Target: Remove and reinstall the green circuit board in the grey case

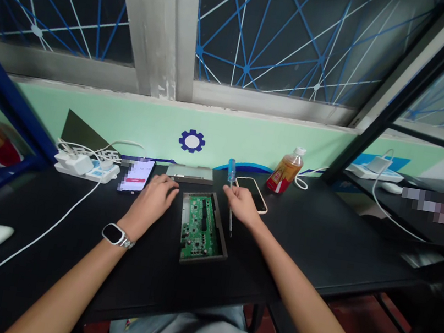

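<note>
From afar, I see a black table (311,241) below a pale green wall (149,122) and windows (291,38). A red-labelled bottle (284,171) stands beyond the right hand (241,205), its print too small for me to read. That hand grips a blue screwdriver (232,171); the left hand (155,195) rests loosely curled. Between them lies a metal case (222,228) holding a circuit board (201,222). Bare tabletop stretches rightward; the near edge runs below both hands.
</note>
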Demonstrator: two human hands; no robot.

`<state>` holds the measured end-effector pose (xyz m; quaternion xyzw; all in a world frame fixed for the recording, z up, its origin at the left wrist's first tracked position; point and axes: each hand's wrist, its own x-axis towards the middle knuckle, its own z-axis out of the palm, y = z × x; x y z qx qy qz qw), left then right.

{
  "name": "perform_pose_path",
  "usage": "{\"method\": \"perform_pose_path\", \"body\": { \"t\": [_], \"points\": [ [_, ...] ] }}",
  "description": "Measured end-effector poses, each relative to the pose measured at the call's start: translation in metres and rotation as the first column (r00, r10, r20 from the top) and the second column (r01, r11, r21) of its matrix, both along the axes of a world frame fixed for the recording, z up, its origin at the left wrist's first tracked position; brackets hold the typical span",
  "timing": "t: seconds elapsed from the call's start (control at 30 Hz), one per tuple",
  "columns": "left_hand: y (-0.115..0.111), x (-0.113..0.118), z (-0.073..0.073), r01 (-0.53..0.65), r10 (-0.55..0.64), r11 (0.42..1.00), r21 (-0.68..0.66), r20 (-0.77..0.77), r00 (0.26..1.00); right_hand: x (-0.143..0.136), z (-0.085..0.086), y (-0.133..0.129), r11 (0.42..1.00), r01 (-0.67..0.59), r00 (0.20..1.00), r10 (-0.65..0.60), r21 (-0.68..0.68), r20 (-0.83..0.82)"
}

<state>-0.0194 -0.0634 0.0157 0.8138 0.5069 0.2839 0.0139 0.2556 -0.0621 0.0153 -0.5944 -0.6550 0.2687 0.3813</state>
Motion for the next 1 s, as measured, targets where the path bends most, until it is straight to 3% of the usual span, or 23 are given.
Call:
{"method": "perform_pose_path", "body": {
  "t": [0.13,0.27,0.47,0.63,0.77,0.87,1.0],
  "points": [
    [0.016,0.029,-0.001,0.174,-0.162,0.976,-0.128,0.099,0.982,0.002,0.001,-0.004,0.993,0.040,0.886,0.016,-0.110,0.464],
    [0.039,0.038,-0.015,0.246,-0.169,0.937,-0.250,0.294,0.941,-0.003,0.001,-0.009,0.985,0.090,0.760,0.026,-0.144,0.650],
    [0.044,0.039,-0.034,0.235,-0.025,0.921,-0.310,0.555,0.831,-0.007,0.001,-0.012,0.993,0.055,0.677,0.039,-0.103,0.735],
    [0.046,0.038,-0.040,0.189,0.050,0.925,-0.329,0.600,0.799,-0.009,0.013,-0.018,0.999,0.050,0.699,-0.021,-0.021,0.714],
    [0.050,0.038,-0.043,0.155,0.081,0.934,-0.323,0.612,0.787,-0.024,0.018,-0.032,0.985,-0.107,0.696,-0.025,0.138,0.718],
    [0.050,0.040,-0.042,0.135,0.105,0.934,-0.330,0.615,0.781,-0.040,0.013,-0.042,0.958,-0.243,0.627,0.037,0.151,0.778],
    [0.048,0.042,-0.041,0.116,0.117,0.936,-0.332,0.606,0.786,-0.054,0.006,-0.047,0.950,-0.272,0.554,0.027,0.150,0.832]
  ]
}}
